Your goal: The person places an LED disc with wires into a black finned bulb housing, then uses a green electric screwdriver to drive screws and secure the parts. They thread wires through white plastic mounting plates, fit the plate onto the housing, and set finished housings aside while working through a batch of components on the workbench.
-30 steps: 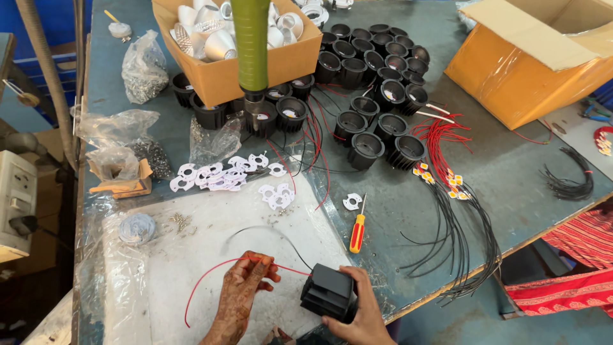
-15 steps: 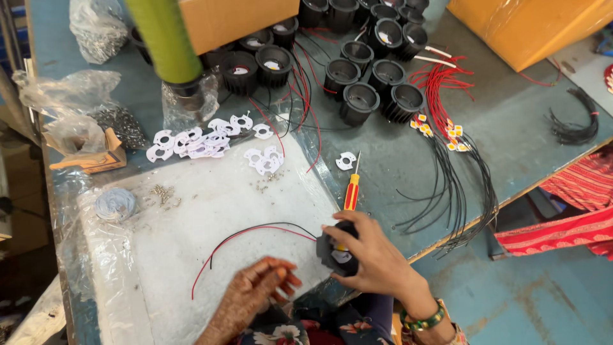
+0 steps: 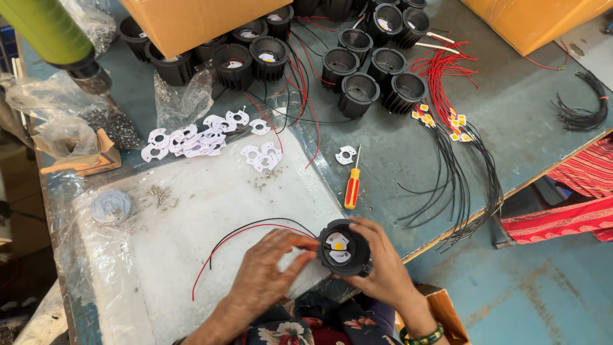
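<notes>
Hands together at table edge — right hand (image 3: pixel 377 268) cupping black lamp housing (image 3: pixel 345 248), left hand (image 3: pixel 268 271) fingertips touching it

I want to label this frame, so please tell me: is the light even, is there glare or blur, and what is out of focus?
Head view: soft, even light with faint shadows; mild sheen on the plastic sheet; the green tool at top left is close and blurred; both hands, left and right, and the black housing look sharp; bench edges bow slightly.

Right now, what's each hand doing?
Left hand: fingers partly curled, fingertips at the rim of the black lamp housing.
Right hand: closed around the black lamp housing, holding it.
</notes>
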Demonstrator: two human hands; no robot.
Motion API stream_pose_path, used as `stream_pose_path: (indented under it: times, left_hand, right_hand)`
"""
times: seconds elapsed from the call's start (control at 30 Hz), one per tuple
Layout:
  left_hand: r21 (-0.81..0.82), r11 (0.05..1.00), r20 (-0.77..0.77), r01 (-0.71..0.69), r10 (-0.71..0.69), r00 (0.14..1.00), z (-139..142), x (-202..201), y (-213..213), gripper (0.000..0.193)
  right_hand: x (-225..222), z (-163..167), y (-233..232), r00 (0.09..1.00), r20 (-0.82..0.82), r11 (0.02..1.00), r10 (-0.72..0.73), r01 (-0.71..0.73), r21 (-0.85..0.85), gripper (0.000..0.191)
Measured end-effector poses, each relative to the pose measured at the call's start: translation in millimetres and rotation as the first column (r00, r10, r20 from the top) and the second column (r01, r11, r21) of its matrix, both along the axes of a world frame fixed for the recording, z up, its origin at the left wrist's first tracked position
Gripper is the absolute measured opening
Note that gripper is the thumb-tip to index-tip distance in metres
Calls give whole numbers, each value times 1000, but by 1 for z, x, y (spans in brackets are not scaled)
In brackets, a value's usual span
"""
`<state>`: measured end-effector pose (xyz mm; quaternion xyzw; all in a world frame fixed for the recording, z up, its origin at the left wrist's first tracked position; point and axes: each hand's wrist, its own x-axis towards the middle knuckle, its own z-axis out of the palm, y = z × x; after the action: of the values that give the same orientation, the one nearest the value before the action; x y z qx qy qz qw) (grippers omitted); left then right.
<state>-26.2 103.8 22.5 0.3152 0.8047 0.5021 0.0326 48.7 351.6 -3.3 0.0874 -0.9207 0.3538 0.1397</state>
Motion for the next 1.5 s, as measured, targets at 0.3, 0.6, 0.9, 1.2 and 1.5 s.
stream_pose_path:
  times: [0.3, 0.6, 0.9, 1.2, 1.5]
  left_hand:
    - [-593, 802, -547, 72, -466, 696, 3, -32, 57, 12]
    - [-600, 778, -520, 185, -555, 649, -28, -40, 64, 9]
    - [-707, 651, -355, 278, -665, 657, -29, -54, 88, 18]
    - [-620, 680, -287, 391, -660, 694, -41, -48, 98, 16]
    - [-554, 722, -215, 414, -605, 767, -49, -41, 98, 13]
  right_hand:
    - [-6, -52, -17, 992, 58, 908, -113, 127, -400, 111]
    - [-6, -72, -16, 996, 84, 863, -36, 74, -500, 113]
    - [-10, -95, -9, 997, 7, 867, -80, 72, -493, 115]
    - [-10, -94, -8, 997, 11, 870, -76, 72, -488, 116]
    - [-8, -89, -10, 995, 64, 829, -80, 102, -550, 117]
